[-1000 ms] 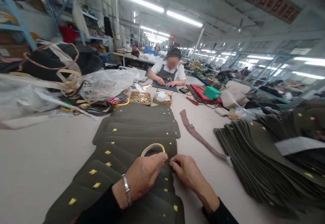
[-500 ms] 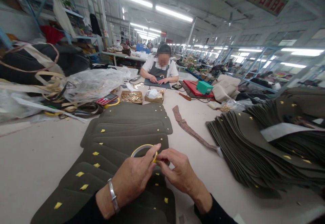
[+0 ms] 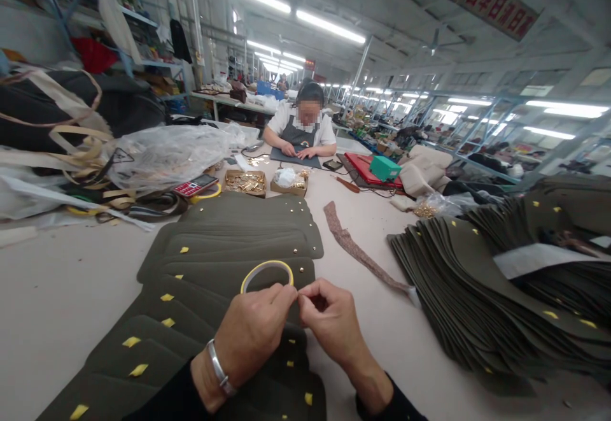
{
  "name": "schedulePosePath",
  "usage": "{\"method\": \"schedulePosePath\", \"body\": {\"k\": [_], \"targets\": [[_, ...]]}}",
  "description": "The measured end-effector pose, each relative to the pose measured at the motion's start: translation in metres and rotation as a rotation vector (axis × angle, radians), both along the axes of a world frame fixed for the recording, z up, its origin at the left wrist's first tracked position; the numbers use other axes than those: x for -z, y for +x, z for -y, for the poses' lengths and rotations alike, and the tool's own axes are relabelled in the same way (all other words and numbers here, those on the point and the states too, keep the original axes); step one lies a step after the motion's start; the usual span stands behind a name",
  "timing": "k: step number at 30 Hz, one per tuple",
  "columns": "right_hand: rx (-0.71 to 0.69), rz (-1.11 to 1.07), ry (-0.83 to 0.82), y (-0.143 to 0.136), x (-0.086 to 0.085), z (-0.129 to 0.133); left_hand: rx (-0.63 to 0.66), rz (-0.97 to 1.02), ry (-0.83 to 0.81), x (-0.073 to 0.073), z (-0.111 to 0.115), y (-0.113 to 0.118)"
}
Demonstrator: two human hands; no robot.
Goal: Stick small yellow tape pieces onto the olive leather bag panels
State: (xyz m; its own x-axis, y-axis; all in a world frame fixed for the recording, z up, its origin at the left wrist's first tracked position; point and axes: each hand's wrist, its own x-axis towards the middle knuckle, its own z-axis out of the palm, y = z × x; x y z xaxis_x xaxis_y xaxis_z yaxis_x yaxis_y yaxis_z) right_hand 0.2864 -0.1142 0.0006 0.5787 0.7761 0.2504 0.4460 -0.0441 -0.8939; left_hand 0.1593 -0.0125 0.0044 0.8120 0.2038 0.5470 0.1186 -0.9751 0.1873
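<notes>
My left hand (image 3: pixel 255 322), with a silver bracelet at the wrist, is closed round the near edge of a yellow tape roll (image 3: pixel 267 264). Thumb and forefinger of my right hand (image 3: pixel 334 322) are pinched together, their tips against the left fingertips; whatever they hold is too small to make out. Both hands are over overlapping dark green panels (image 3: pixel 233 227) that lie fanned out on the pale table (image 3: pixel 353 363). Small yellow tape pieces (image 3: pixel 139 370) stick to these panels, and small metal studs (image 3: pixel 301 269) show near their right edges.
At right lies a thick stack of dark panels (image 3: pixel 458 281). A brown strip (image 3: pixel 356 246) runs toward it. Boxes of metal parts (image 3: pixel 245 183), a red phone (image 3: pixel 195 186) and plastic bags (image 3: pixel 167 153) lie beyond. Across the table sits a person (image 3: pixel 300 128) working with both hands.
The left thumb, raised before, has folded down, and the left fingers have closed. The tape roll now stands more clearly above the hand. The view has shifted slightly.
</notes>
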Motion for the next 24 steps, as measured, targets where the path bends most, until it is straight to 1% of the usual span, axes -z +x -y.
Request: {"method": "schedulePosePath", "body": {"k": [2, 3, 4, 6, 8, 11, 15, 18, 21, 24], "targets": [[0.024, -0.258, -0.039, 0.007, 0.003, -0.007, 0.002, 0.069, -0.004, 0.005, 0.002, 0.001], [0.037, -0.339, -0.05, 0.013, 0.006, -0.01, 0.001, 0.088, -0.018, 0.008, 0.003, 0.002], [0.05, -0.386, -0.063, 0.019, 0.009, -0.013, -0.007, 0.089, -0.026, 0.011, 0.003, 0.003], [0.043, -0.392, -0.093, 0.032, 0.016, -0.017, -0.047, 0.019, -0.01, 0.019, 0.003, 0.005], [0.012, -0.307, -0.125, 0.041, 0.021, -0.019, -0.086, -0.116, 0.033, 0.025, 0.001, 0.009], [-0.01, -0.098, -0.162, 0.046, 0.025, -0.021, -0.099, -0.291, 0.054, 0.031, -0.002, 0.014], [-0.006, 0.232, -0.163, 0.043, 0.024, -0.026, -0.097, -0.367, 0.025, 0.033, -0.004, 0.016], [0.001, 0.414, -0.145, 0.042, 0.026, -0.032, -0.096, -0.391, 0.005, 0.033, -0.003, 0.016], [0.012, 0.495, -0.179, 0.042, 0.027, -0.037, -0.099, -0.393, -0.013, 0.034, -0.002, 0.016], [0.024, 0.463, -0.214, 0.043, 0.027, -0.04, -0.105, -0.391, -0.029, 0.034, -0.002, 0.016]]}}
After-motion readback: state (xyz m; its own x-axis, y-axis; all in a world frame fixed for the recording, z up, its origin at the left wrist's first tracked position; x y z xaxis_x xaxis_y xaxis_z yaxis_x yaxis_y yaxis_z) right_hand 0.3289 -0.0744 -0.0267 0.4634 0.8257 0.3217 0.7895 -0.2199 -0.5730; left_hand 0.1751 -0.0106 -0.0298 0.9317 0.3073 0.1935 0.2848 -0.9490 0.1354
